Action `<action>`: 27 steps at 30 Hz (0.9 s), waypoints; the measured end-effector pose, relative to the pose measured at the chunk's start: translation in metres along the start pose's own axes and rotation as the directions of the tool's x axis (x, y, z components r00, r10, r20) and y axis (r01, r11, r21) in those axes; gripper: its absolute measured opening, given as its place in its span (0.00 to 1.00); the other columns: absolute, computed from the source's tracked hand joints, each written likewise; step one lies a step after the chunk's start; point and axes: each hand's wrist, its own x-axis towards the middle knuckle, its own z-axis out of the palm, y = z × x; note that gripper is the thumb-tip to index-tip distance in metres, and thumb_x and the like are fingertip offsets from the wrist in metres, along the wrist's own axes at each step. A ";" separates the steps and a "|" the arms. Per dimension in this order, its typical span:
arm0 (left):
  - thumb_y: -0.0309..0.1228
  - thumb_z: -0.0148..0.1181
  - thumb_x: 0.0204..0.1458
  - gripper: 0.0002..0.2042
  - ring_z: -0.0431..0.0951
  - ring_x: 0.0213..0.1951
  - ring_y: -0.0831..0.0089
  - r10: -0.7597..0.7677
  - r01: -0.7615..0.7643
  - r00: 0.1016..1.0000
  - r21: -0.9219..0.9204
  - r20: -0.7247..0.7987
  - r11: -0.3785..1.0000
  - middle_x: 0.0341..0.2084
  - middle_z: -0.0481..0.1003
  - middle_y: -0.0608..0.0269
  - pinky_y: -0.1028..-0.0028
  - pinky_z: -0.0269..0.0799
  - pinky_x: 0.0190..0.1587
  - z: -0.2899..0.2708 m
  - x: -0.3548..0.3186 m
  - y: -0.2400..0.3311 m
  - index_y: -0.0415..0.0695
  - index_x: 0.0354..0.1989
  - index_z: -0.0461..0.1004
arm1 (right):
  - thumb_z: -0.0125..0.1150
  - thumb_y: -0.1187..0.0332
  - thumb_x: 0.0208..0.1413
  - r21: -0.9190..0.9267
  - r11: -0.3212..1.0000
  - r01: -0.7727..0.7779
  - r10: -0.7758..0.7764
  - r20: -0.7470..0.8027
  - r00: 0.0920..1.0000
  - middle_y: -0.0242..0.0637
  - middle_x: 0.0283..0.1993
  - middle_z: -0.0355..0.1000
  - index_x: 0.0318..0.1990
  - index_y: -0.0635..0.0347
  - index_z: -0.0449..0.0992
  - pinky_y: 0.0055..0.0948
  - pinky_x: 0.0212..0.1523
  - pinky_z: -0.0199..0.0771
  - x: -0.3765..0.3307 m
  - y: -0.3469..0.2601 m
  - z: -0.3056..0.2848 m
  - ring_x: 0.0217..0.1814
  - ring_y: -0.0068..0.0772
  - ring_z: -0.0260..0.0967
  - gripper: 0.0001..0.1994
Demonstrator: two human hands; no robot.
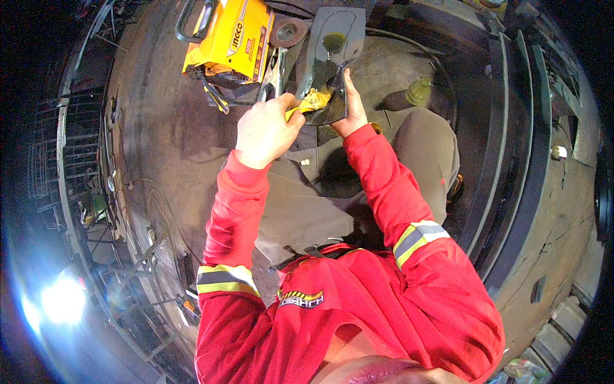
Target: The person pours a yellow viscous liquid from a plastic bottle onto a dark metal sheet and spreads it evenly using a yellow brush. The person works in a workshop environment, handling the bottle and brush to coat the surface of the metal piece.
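Observation:
My left hand (pixel 268 128) is closed around a yellow tool (pixel 316 99), whose lumpy, dark-smeared end lies against a dark, curved, glossy piece (pixel 336 110). Whether it is a brush or a scraper I cannot tell. My right hand (pixel 353 105) grips that dark piece by its right edge, with some fingers hidden behind it. Just beyond, a flat dark grey sheet (pixel 352 22) bears wet-looking black patches and a round greenish spot; I cannot tell whether the two are joined.
To the far left stands a yellow welding machine (pixel 231 38) with a black handle and cables. A round abrasive disc (pixel 289 32) is beside it. A greenish cone-shaped object (pixel 419 91) sits right of my hands. Long metal beams (pixel 527 147) run along the right; a lamp (pixel 62 301) glares lower left.

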 end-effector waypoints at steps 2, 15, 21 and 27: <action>0.38 0.55 0.48 0.12 0.79 0.34 0.51 0.001 -0.001 1.000 -0.005 0.008 1.000 0.27 0.77 0.48 0.57 0.73 0.37 -0.004 -0.004 0.000 0.46 0.37 0.78 | 0.56 0.46 0.57 -0.004 1.000 0.010 -0.010 -0.021 1.000 0.35 0.49 0.74 0.49 0.53 0.74 0.44 0.55 0.69 0.001 0.000 0.000 0.49 0.40 0.71 0.22; 0.37 0.57 0.51 0.11 0.78 0.33 0.50 -0.081 0.076 0.995 -0.081 -0.061 0.994 0.26 0.77 0.50 0.58 0.72 0.36 -0.056 -0.061 -0.011 0.50 0.40 0.77 | 0.52 0.45 0.59 -0.149 0.989 -0.006 -0.003 -0.063 0.998 0.32 0.48 0.75 0.51 0.53 0.73 0.44 0.53 0.70 0.001 -0.003 -0.002 0.48 0.35 0.72 0.24; 0.33 0.59 0.51 0.10 0.78 0.33 0.50 0.192 -0.173 0.943 0.092 -0.272 0.981 0.26 0.76 0.48 0.61 0.71 0.34 -0.070 -0.011 -0.024 0.42 0.39 0.75 | 0.52 0.47 0.60 -0.184 0.983 -0.013 -0.004 -0.096 0.995 0.32 0.47 0.76 0.49 0.53 0.75 0.43 0.53 0.71 -0.001 -0.002 0.001 0.47 0.34 0.74 0.21; 0.38 0.58 0.51 0.12 0.78 0.35 0.53 0.410 -0.338 0.908 0.418 -0.093 0.844 0.29 0.78 0.51 0.58 0.73 0.36 -0.035 0.102 -0.005 0.47 0.40 0.76 | 0.52 0.47 0.60 -0.241 0.970 -0.038 0.012 -0.110 0.994 0.31 0.48 0.75 0.50 0.52 0.74 0.41 0.53 0.70 0.000 -0.004 -0.007 0.48 0.32 0.72 0.21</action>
